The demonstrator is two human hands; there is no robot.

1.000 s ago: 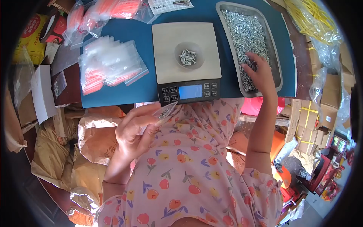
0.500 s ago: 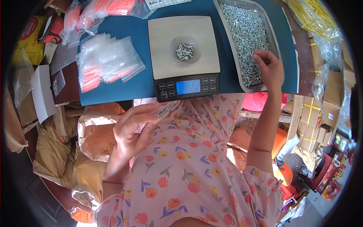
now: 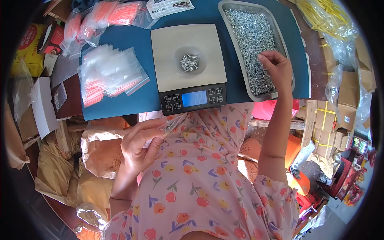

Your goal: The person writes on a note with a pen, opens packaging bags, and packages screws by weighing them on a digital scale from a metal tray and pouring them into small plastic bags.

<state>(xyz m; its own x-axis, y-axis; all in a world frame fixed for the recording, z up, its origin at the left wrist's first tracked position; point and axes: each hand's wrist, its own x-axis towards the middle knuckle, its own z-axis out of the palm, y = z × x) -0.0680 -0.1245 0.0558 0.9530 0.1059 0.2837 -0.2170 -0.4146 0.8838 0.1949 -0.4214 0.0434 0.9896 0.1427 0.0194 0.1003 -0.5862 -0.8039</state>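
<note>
Screws (image 3: 250,32) fill the tray (image 3: 264,97) at right. Above them, the right hand (image 3: 279,71) has thumb and fingers pressed together; I cannot tell if they grip anything. Near the scale (image 3: 162,76), which carries a dish (image 3: 203,60) of screws, the left hand (image 3: 138,146) pinches a bag (image 3: 171,125). Left of the scale lie flat bags (image 3: 110,70).

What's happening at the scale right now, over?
Left hand pinching small bag. Right hand at the screws in the tray, grip unclear. More screws in bowl on scale. Nothing visibly blocking either hand.
</note>
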